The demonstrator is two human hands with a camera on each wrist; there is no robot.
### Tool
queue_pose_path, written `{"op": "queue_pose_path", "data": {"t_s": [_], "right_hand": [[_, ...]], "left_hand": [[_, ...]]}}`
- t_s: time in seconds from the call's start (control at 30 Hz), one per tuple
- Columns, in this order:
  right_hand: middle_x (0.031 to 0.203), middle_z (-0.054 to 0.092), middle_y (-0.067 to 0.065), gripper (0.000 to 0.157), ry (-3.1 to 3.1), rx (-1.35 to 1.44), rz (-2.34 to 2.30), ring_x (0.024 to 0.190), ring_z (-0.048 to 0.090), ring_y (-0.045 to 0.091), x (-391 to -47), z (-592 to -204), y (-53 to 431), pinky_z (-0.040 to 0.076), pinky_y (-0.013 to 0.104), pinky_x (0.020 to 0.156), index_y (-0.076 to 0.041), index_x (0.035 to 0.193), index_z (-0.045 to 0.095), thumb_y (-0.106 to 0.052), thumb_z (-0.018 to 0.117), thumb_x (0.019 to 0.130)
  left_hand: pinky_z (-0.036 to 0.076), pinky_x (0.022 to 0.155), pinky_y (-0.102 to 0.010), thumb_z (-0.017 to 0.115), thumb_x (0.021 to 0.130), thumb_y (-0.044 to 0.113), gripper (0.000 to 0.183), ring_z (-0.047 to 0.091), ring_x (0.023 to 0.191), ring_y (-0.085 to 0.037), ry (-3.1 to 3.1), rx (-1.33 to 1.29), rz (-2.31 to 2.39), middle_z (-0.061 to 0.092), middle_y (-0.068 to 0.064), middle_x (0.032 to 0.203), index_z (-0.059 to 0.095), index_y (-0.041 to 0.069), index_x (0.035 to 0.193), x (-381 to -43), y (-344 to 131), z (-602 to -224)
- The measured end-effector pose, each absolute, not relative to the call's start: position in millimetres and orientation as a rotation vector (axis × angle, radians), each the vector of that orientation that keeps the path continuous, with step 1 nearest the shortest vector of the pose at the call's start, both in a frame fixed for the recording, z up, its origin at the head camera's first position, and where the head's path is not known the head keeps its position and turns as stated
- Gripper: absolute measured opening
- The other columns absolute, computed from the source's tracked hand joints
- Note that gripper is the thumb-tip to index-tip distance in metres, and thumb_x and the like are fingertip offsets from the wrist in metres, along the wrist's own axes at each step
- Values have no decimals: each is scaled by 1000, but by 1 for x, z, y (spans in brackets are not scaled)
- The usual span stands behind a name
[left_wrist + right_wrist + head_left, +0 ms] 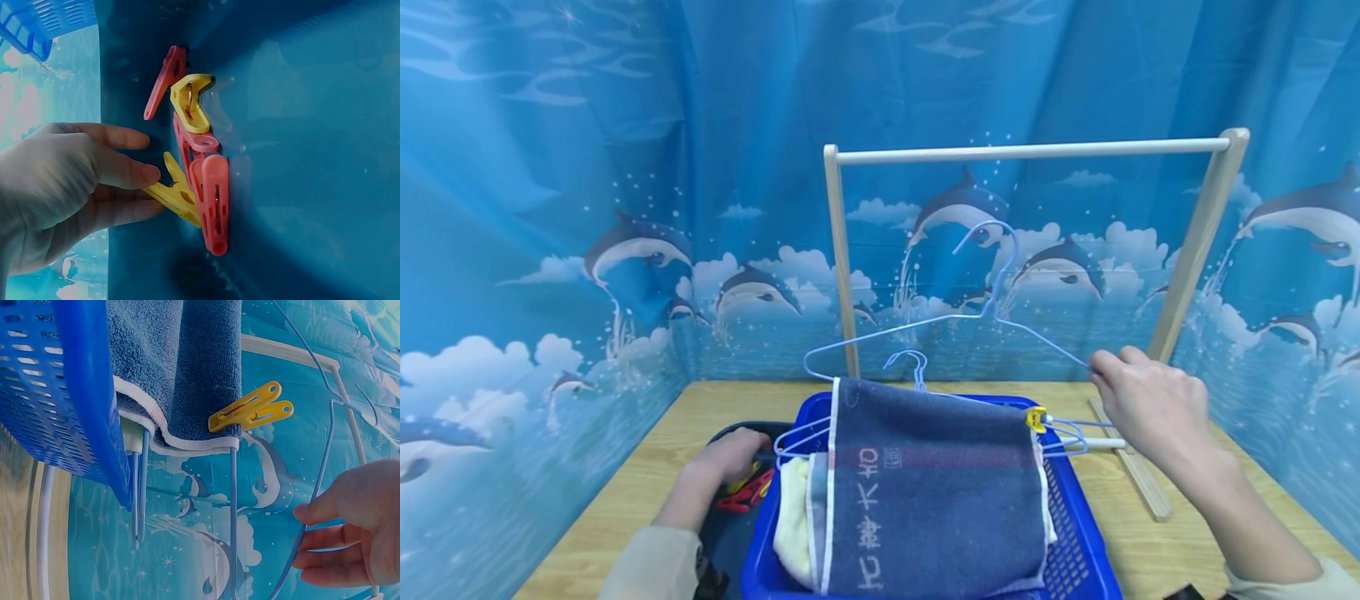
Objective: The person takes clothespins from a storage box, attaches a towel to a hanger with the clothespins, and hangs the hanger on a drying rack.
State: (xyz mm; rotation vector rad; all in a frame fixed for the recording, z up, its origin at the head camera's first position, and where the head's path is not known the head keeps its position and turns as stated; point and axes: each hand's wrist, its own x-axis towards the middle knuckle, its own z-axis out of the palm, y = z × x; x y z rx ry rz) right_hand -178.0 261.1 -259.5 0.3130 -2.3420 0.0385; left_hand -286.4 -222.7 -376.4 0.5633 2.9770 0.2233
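My right hand (1153,408) grips the right end of a light-blue wire hanger (992,308), thumb on one side and fingers on the other. A dark blue towel (940,508) with white edging hangs folded over the hanger's lower bar. One yellow clothespin (244,415) clamps the towel near its right edge. In the left wrist view, my left hand (75,181) pinches another yellow clothespin (181,205) between thumb and fingers. It lies against red clothespins (215,206) and near a further yellow clothespin (190,106) in a dark basin (319,156).
Behind the towel stands a blue basket (1078,517) with other hangers (917,367) and a pale yellow cloth (793,517). A wooden rack (1030,152) rises at the back of the wooden table (617,517). A dolphin-print curtain (752,167) surrounds the table.
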Motion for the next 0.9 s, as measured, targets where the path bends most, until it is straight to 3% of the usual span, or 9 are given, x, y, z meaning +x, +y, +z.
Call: {"op": "queue_pose_path", "data": {"t_s": [0.33,0.63,0.9], "right_hand": [[61,43,0,6,-2342,315,38,40,27,14,-179,-260,261,20,29,34,-10,87,63,-7,64,81],[62,45,1,7,-2337,324,43,40,27,14,-179,-260,261,20,29,33,-10,87,63,-7,64,81],[63,47,1,8,-2333,317,54,41,29,14,-179,-261,262,21,29,34,-11,88,64,-8,65,81]], "left_hand": [[47,82,-46,59,73,-15,39,59,96,-34,3047,712,190,62,-18,100,61,-4,111,-281,-223,-361],[49,63,-35,58,72,-15,21,55,70,-19,3100,778,188,56,-5,75,64,-2,88,-274,-220,-345],[51,76,-41,59,76,-15,35,61,89,-31,3164,791,169,62,-15,96,61,-3,109,-268,-217,-333]]}}
